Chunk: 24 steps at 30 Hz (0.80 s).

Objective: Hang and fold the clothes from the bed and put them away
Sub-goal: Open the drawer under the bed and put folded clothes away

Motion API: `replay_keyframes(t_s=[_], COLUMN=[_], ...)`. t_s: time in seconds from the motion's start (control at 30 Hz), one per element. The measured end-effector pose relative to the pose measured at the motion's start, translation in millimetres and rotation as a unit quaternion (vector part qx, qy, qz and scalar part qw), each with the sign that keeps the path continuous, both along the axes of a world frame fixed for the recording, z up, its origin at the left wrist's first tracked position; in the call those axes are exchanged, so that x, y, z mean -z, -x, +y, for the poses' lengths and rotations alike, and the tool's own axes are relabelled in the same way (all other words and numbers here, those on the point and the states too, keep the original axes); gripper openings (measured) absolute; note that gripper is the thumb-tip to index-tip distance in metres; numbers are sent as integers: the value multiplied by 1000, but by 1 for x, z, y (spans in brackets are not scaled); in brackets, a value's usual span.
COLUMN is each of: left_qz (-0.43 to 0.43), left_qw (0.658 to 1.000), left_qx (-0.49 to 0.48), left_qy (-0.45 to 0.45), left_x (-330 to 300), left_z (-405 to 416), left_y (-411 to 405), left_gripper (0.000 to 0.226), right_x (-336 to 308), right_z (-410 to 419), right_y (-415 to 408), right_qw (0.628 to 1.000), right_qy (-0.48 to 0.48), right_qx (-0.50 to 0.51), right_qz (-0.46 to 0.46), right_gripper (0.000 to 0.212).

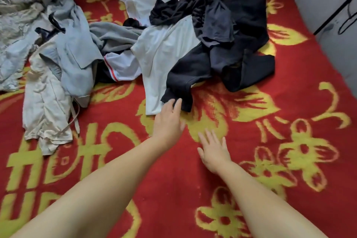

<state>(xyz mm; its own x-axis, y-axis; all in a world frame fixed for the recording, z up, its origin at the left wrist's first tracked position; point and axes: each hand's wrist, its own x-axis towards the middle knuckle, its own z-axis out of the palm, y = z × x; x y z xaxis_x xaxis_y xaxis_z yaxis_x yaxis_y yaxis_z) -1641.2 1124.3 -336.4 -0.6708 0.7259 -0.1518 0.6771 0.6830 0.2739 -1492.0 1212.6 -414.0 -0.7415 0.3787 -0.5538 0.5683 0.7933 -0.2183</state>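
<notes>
Here the left hand (168,120) reaches, fingers spread, touching the black garment (195,75); the right hand (213,150) hovers open. Tugging it could drag the overlapping white shirt (160,60) along.

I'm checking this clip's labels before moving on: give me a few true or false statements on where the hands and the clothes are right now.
1. The left hand reaches the near end of the black garment. True.
2. The right hand grips a white shirt. False: it is open, fingers spread, over the red and yellow blanket and holds nothing.
3. The white T-shirt lies partly under the black garment. True.
4. The clothes are folded in neat stacks. False: they lie crumpled and overlapping across the bed.
5. The cream garment lies to the right of the black pile. False: it lies on the left side of the bed.
</notes>
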Motion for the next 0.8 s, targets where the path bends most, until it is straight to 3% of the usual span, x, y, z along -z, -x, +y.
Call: replay_keyframes(t_s=[0.1,0.23,0.33,0.47,0.63,0.8], left_qz=[17,31,12,-86,-49,-86], left_qw=[1000,999,999,993,997,995], left_qx=[-9,11,16,-10,2,-37], left_qy=[-21,36,40,-80,-61,-42], left_x=[25,47,49,34,23,4], left_z=[28,67,89,82,31,-41], left_y=[24,56,71,81,64,45], left_gripper=[78,86,52,22,14,14], right_x=[44,63,62,58,60,48], right_z=[0,4,4,8,10,9], right_y=[-10,-11,-13,-12,-8,-4], right_qw=[999,998,998,998,999,999], right_qy=[4,-3,2,9,14,19], right_qx=[-39,-62,-62,-58,-43,-15], right_qz=[1,-1,-14,-22,-21,-27], right_gripper=[64,65,65,64,65,68])
